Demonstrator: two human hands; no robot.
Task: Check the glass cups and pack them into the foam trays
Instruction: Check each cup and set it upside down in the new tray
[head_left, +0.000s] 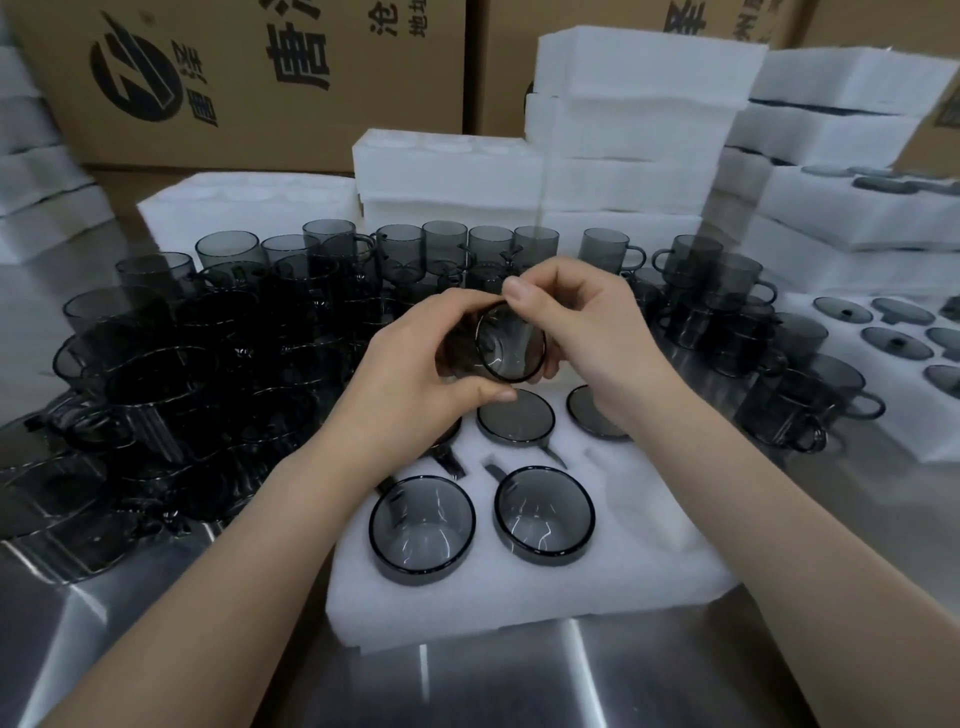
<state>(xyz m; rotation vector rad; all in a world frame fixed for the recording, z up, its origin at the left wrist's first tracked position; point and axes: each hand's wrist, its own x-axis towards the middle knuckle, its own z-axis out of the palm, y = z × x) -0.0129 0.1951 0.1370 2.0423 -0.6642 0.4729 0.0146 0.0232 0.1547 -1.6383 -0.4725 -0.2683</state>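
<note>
Both hands share one smoky glass cup (509, 343), mouth toward the camera: the left hand (415, 369) closes its grip around the body, the right hand (576, 322) pinches the rim. Directly beneath this grip lies the foam tray (519, 592), cups already seated.

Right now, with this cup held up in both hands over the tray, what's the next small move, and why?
Probably finish turning the held cup for inspection, then lower it into the empty pocket at the near right of the foam tray. Both the left hand and right hand grip it above the tray; the two near cups beside that pocket are already seated.
</note>
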